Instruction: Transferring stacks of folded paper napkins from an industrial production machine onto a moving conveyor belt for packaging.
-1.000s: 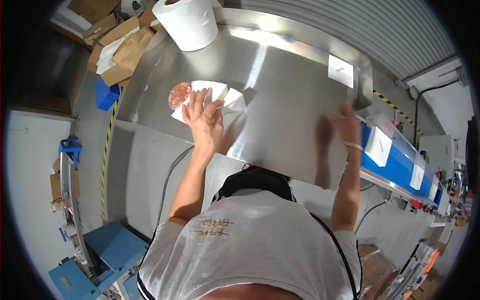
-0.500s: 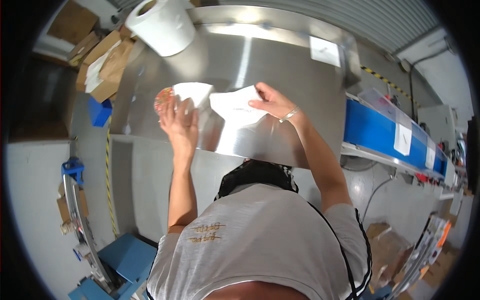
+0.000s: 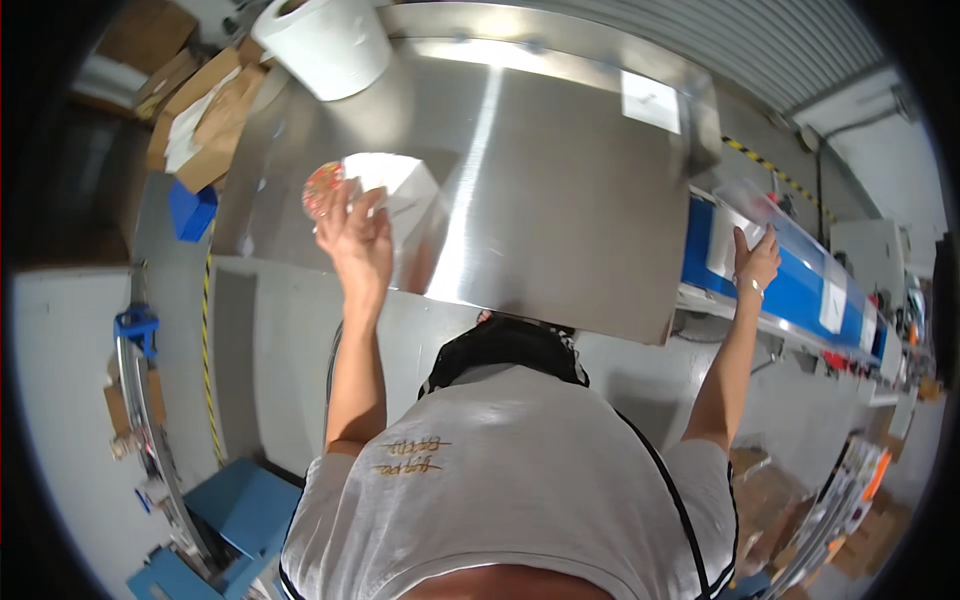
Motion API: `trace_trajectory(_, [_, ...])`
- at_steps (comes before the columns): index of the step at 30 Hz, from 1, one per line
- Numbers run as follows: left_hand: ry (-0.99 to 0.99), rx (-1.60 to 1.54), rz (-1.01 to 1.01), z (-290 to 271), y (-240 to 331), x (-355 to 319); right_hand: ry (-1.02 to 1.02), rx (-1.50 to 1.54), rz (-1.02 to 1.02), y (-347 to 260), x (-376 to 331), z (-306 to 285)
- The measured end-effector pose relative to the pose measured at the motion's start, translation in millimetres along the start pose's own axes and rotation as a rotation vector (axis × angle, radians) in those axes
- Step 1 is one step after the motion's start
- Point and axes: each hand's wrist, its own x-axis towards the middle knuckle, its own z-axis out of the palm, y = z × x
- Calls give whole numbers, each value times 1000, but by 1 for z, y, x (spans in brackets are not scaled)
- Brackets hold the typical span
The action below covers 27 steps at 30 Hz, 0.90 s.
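Observation:
My left hand (image 3: pixel 357 240) is over the near left of the steel table, fingers curled on the edge of a stack of white flat packets (image 3: pixel 408 180). Beside the fingertips lies a round, red, multicoloured piece (image 3: pixel 322 188), partly covered by the hand; its kind is unclear. Out to the right, my right hand (image 3: pixel 758 265) reaches over a blue conveyor belt (image 3: pixel 699 245), its thumb and fingers at the near edge of a single white packet (image 3: pixel 728 240) on the belt.
A large white roll (image 3: pixel 330 55) stands at the table's back left. A white sheet (image 3: pixel 650 100) lies at the back right of the steel table (image 3: pixel 570 180). More white packets (image 3: pixel 832 305) sit farther along the belt, under a clear guard. An open cardboard box (image 3: pixel 205 115) is at left.
My right hand has carried a white packet from above the table to the conveyor belt at right. My left hand stays by the stack, its fingers shifted slightly.

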Motion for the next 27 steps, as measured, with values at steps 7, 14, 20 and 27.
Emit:
trace_trajectory(7, [-15, -58, 36, -4, 10, -4, -825, 1109, -583, -249, -38, -30])
trace_trajectory(14, [-40, -37, 96, -6, 2, 0, -1180, 1017, -992, -395, -47, -28])
trace_trajectory(20, [-66, 20, -78, -17, -14, 12, -1323, 1270, -622, -373, -58, -26])
trace_trajectory(27, [-32, 159, 63, -1, -33, 27, -1110, 1304, -67, -269, -61, 2])
